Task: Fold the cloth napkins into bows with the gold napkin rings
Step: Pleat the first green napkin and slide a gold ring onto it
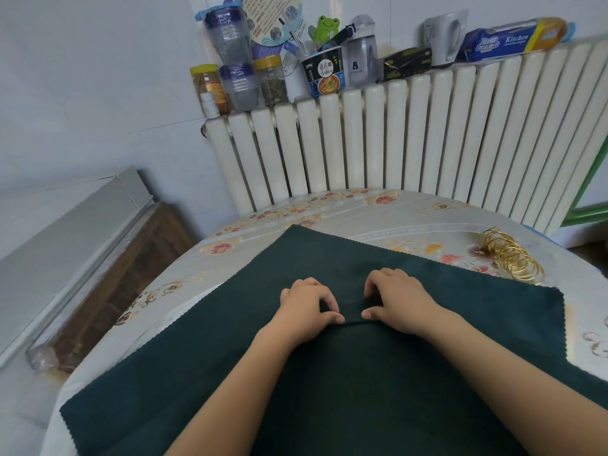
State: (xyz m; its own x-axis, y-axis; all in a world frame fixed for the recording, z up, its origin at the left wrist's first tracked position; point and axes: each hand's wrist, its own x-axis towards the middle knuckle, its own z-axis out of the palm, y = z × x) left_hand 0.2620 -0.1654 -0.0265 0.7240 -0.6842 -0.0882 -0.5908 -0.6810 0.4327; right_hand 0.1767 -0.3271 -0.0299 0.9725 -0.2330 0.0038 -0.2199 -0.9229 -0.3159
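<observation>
Dark green napkin (210, 324) spread flat on floral table (378, 215) — left hand (306, 311) and right hand (394, 304) pinching its centre into a pleat, presumably for the bow's waist — gold rings (511, 258) waiting far right.

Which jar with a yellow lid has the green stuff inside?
The right-hand yellow-lidded jar, beside the noodle cup. It holds dark green bits; the left yellow-lidded jar holds orange-brown stuff.

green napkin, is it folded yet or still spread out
Mostly spread: the green napkin lies flat across the table, and the left hand and right hand pinch only a small ridge at its middle.
</observation>
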